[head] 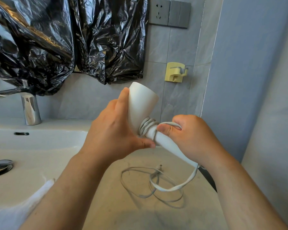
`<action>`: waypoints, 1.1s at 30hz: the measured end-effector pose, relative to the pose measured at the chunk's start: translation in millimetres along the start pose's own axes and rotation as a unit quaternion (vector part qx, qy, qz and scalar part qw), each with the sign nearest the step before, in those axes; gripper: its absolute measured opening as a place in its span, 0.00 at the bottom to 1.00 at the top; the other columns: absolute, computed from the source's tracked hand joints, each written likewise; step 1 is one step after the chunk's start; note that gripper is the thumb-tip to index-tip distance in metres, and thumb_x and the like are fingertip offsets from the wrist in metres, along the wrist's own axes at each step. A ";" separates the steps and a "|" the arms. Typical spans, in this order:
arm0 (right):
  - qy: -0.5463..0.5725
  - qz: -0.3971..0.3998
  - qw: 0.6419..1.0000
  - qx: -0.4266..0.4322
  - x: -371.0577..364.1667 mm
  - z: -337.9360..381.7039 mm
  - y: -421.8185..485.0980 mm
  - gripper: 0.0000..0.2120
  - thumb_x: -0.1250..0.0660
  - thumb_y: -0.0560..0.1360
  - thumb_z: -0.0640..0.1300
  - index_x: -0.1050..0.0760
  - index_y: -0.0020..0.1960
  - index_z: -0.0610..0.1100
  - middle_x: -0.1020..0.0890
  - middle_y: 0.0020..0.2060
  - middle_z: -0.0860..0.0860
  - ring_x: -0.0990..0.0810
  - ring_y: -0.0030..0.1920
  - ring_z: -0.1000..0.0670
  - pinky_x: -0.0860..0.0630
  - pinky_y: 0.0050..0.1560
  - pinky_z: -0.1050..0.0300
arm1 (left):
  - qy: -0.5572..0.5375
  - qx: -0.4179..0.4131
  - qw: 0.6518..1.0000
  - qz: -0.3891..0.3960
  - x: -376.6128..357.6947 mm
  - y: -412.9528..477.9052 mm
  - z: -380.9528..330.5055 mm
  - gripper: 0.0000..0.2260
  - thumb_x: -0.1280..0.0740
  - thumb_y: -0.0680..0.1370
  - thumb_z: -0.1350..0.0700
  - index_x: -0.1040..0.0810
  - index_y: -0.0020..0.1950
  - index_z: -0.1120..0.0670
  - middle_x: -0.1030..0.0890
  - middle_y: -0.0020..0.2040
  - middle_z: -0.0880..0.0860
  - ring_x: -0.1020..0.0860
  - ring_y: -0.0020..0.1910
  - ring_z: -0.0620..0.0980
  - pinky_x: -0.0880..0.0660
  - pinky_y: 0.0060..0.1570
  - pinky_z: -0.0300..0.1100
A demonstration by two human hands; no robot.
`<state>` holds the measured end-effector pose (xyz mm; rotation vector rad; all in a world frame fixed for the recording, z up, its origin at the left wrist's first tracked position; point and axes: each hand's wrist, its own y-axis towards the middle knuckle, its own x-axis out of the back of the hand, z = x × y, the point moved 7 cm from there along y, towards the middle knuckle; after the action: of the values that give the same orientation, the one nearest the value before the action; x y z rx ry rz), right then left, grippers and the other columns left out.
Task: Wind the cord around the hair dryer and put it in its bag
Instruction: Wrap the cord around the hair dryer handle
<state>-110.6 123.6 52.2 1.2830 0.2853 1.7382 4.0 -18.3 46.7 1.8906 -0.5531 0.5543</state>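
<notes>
Head-camera view, looking down at two bare hands holding a white hair dryer (140, 103) in the air above the right part of a bathroom counter (106, 205). The left hand (113, 130) is wrapped around the dryer's wide barrel, with the nozzle pointing up and away. The right hand (191, 138) is curled around the cord (146, 128), its thumb pressing it against the top of the handle.

The winding looks under way but far from finished. A few tight turns sit where the handle meets the barrel. Most of the cord hangs from the handle's end and lies in loose loops on the counter near its front right corner, along with the plug (160, 167). No storage bag for the dryer can be identified, so the bagging step is not yet done.

The counter is pale stone. A white sink (40, 138) with a chrome drain (0, 166) is set into its left side, and a chrome faucet (31, 107) stands at the back edge. Crinkled black plastic (56, 39) hangs on the grey tiled wall behind. To its right are a power outlet (159, 12) with switches (179, 14), and a yellow wall holder (175, 72) lower down.
</notes>
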 end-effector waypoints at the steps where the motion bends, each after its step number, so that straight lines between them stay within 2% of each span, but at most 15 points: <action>1: 0.000 0.000 1.000 -0.001 0.3 -0.2 0.2 0.28 0.33 0.70 0.63 0.42 0.28 0.45 0.40 0.24 0.53 0.40 0.28 0.51 0.41 0.31 0.53 | 0.000 -0.004 1.000 -0.004 -0.6 -0.3 -0.3 0.64 0.23 0.53 0.34 0.54 0.80 0.48 0.32 0.70 0.51 0.31 0.66 0.53 0.31 0.57 0.47; 4: 0.017 0.003 1.000 -0.005 0.6 -0.4 -0.1 0.27 0.33 0.68 0.64 0.42 0.28 0.46 0.40 0.24 0.53 0.41 0.28 0.52 0.42 0.31 0.53 | 0.006 -0.023 0.999 -0.025 -0.2 -0.3 -1.6 0.57 0.23 0.59 0.39 0.51 0.79 0.49 0.29 0.65 0.52 0.28 0.61 0.54 0.28 0.51 0.47; 7: 0.032 0.007 0.999 -0.004 -0.8 1.6 -0.8 0.27 0.32 0.69 0.63 0.40 0.28 0.46 0.40 0.24 0.54 0.42 0.26 0.54 0.42 0.30 0.55 | -0.002 -0.027 0.999 -0.034 1.3 0.5 0.0 0.54 0.23 0.60 0.43 0.49 0.79 0.49 0.28 0.62 0.51 0.27 0.58 0.55 0.27 0.50 0.49; 10: 0.023 0.004 1.000 0.001 -0.6 4.9 -1.8 0.26 0.32 0.69 0.62 0.40 0.28 0.45 0.40 0.23 0.54 0.41 0.26 0.54 0.42 0.29 0.55 | -0.034 0.001 0.999 -0.015 -1.6 2.0 8.3 0.54 0.23 0.58 0.39 0.47 0.78 0.49 0.30 0.67 0.50 0.28 0.62 0.52 0.28 0.54 0.48; 13: 0.002 0.004 1.000 0.017 -2.3 7.9 -4.0 0.26 0.34 0.70 0.63 0.40 0.29 0.45 0.39 0.23 0.53 0.40 0.26 0.53 0.41 0.29 0.54 | -0.095 0.032 0.995 -0.007 -3.9 3.6 19.4 0.51 0.25 0.51 0.31 0.37 0.71 0.44 0.28 0.61 0.45 0.27 0.57 0.47 0.26 0.53 0.49; 16: -0.005 0.016 0.999 0.045 -8.3 11.5 -4.7 0.25 0.35 0.71 0.62 0.37 0.32 0.43 0.37 0.23 0.53 0.38 0.27 0.52 0.39 0.29 0.53 | -0.158 0.059 0.986 0.005 -4.4 5.2 31.4 0.47 0.20 0.49 0.35 0.35 0.63 0.39 0.27 0.56 0.43 0.25 0.53 0.45 0.24 0.49 0.48; 18: 0.023 0.032 0.998 0.051 -11.3 12.7 -5.0 0.23 0.34 0.71 0.60 0.34 0.34 0.43 0.36 0.24 0.54 0.37 0.27 0.53 0.38 0.30 0.53 | -0.169 0.061 0.984 0.012 -3.2 4.5 34.9 0.45 0.18 0.50 0.38 0.36 0.62 0.37 0.25 0.53 0.39 0.24 0.52 0.43 0.24 0.48 0.46; 20: 0.054 0.059 0.996 0.042 -9.8 10.8 -4.1 0.20 0.32 0.72 0.57 0.31 0.34 0.42 0.34 0.25 0.54 0.36 0.27 0.55 0.37 0.30 0.54 | -0.181 0.057 0.982 -0.003 1.9 3.3 34.3 0.46 0.19 0.49 0.37 0.36 0.63 0.35 0.24 0.52 0.35 0.23 0.52 0.41 0.23 0.50 0.48; 23: 0.177 0.111 0.978 0.005 -3.8 2.1 -3.6 0.17 0.32 0.74 0.54 0.29 0.34 0.43 0.30 0.26 0.50 0.33 0.28 0.54 0.36 0.32 0.54 | -0.192 0.035 0.980 -0.050 15.2 1.6 28.7 0.46 0.22 0.47 0.35 0.36 0.62 0.30 0.25 0.53 0.30 0.24 0.51 0.39 0.23 0.52 0.48; 25: 0.236 0.133 0.962 -0.020 -1.3 -2.4 -5.0 0.16 0.31 0.72 0.55 0.27 0.33 0.45 0.29 0.27 0.49 0.33 0.29 0.53 0.36 0.32 0.55 | -0.168 0.024 0.983 -0.074 24.0 0.9 23.5 0.46 0.23 0.47 0.34 0.38 0.62 0.30 0.29 0.54 0.25 0.27 0.49 0.39 0.26 0.50 0.45; 27: 0.253 0.132 0.958 -0.037 0.3 -5.1 -5.3 0.15 0.30 0.70 0.56 0.25 0.33 0.46 0.27 0.28 0.49 0.31 0.30 0.53 0.34 0.33 0.55 | -0.138 0.014 0.986 -0.093 32.3 0.5 18.0 0.48 0.24 0.48 0.33 0.40 0.64 0.31 0.29 0.52 0.23 0.30 0.49 0.36 0.30 0.49 0.44; 28: 0.231 0.119 0.965 -0.042 1.7 -6.9 -4.4 0.16 0.29 0.71 0.55 0.25 0.34 0.45 0.25 0.30 0.49 0.30 0.31 0.53 0.33 0.35 0.53 | -0.121 0.009 0.988 -0.099 35.3 0.0 15.8 0.49 0.23 0.48 0.34 0.41 0.66 0.32 0.29 0.51 0.26 0.31 0.50 0.36 0.30 0.49 0.43; 31: 0.052 0.052 0.997 -0.026 13.0 -7.7 -1.5 0.15 0.32 0.74 0.55 0.25 0.37 0.44 0.26 0.28 0.54 0.31 0.30 0.55 0.33 0.34 0.55 | -0.068 0.002 0.993 -0.099 38.5 -1.6 11.7 0.50 0.21 0.50 0.37 0.40 0.69 0.38 0.28 0.52 0.33 0.28 0.51 0.44 0.30 0.48 0.45; 33: 0.008 0.024 1.000 -0.009 18.9 -3.2 -1.6 0.12 0.33 0.75 0.54 0.25 0.38 0.48 0.24 0.27 0.54 0.30 0.28 0.56 0.33 0.32 0.56 | -0.073 0.002 0.993 -0.087 35.1 -1.7 13.4 0.49 0.22 0.50 0.37 0.40 0.67 0.36 0.28 0.50 0.31 0.28 0.51 0.45 0.31 0.47 0.44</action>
<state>-112.9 140.2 61.7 1.2729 0.2488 1.7874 34.2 -34.5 62.0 1.9719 -0.4753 0.3043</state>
